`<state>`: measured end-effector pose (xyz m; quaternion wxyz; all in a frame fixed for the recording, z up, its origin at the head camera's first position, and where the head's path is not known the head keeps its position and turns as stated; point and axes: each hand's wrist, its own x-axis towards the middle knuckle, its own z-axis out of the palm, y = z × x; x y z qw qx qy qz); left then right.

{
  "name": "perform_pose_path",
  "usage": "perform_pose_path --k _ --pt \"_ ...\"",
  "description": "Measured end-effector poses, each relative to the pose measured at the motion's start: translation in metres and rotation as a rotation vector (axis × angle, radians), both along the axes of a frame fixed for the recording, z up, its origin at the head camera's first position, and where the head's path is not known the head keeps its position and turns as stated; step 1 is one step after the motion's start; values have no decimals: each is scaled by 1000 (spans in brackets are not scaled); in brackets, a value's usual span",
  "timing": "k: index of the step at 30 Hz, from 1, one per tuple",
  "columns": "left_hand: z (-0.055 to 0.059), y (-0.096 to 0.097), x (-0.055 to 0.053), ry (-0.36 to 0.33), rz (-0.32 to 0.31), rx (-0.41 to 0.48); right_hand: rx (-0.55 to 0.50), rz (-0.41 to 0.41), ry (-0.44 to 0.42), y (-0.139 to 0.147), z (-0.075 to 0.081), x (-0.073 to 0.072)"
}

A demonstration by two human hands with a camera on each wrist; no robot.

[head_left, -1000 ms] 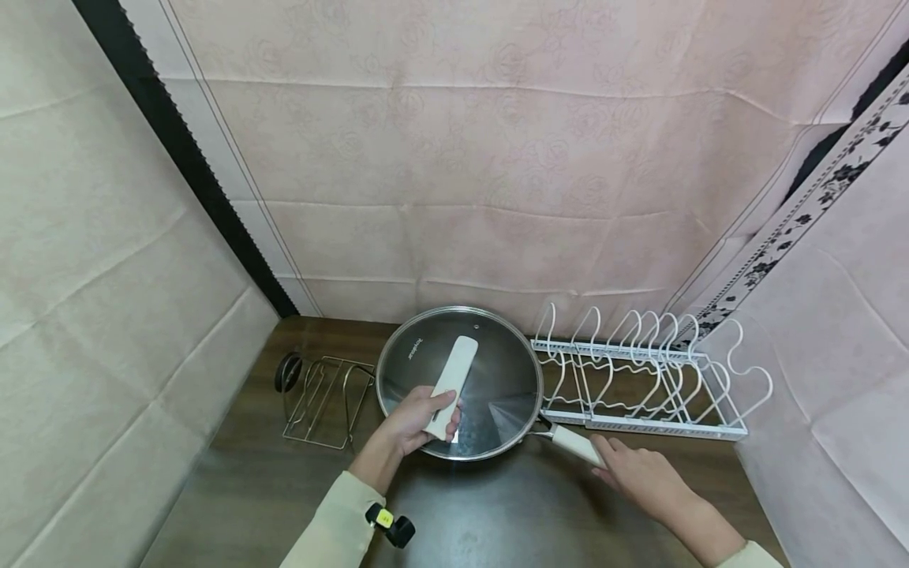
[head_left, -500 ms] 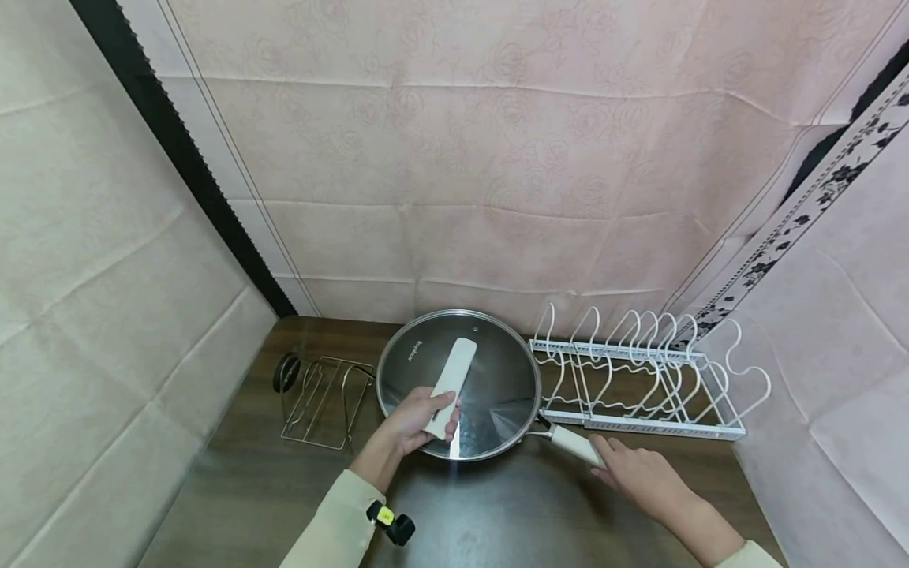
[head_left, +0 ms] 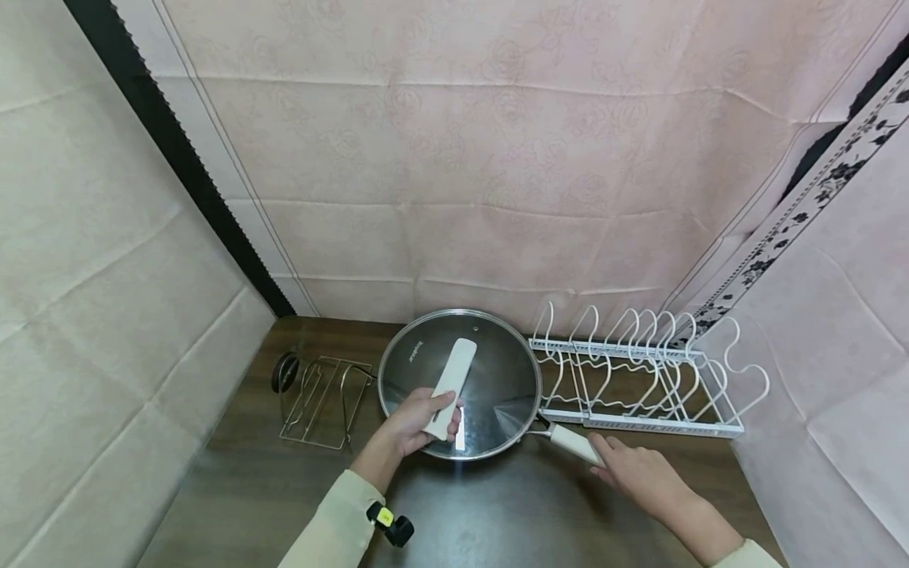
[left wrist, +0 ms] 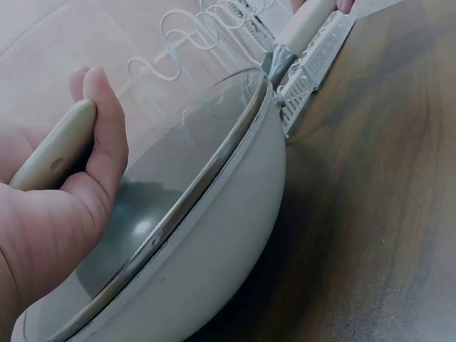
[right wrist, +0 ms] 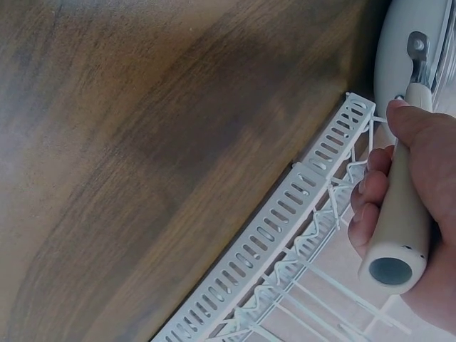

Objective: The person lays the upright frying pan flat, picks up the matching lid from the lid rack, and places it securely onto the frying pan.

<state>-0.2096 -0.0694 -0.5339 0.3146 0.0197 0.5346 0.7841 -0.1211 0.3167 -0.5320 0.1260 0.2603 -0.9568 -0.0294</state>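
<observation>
A pale pan (left wrist: 235,249) stands on the wooden table with a glass lid (head_left: 419,371) seated on its rim. My left hand (head_left: 414,424) grips the near end of the lid's long white handle (head_left: 460,363); in the left wrist view the fingers wrap round that handle (left wrist: 53,153). My right hand (head_left: 639,477) holds the pan's cream handle (head_left: 574,444), which points to the right and toward me. Seen from the right wrist, thumb and fingers curl round this pan handle (right wrist: 399,221), its hollow end showing. The pan's inside shows only dimly through the glass.
Right of the pan is a white wire dish rack (head_left: 660,426), its slotted rail close to the pan handle. On the left stands a small wire rack (head_left: 316,438) with a black round part (head_left: 286,372). Cloth-covered walls (head_left: 497,197) close off the back and both sides.
Both hands keep their grips, and the lid and pan stay in place. The head view has shifted very slightly.
</observation>
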Motion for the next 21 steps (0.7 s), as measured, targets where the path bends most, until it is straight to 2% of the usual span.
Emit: perform_pose_path --k 9,21 --pt "4 6 2 -33 45 -10 -16 -2 -2 0 1 -2" --pt "5 5 2 -27 35 -7 -24 12 12 1 1 -1"
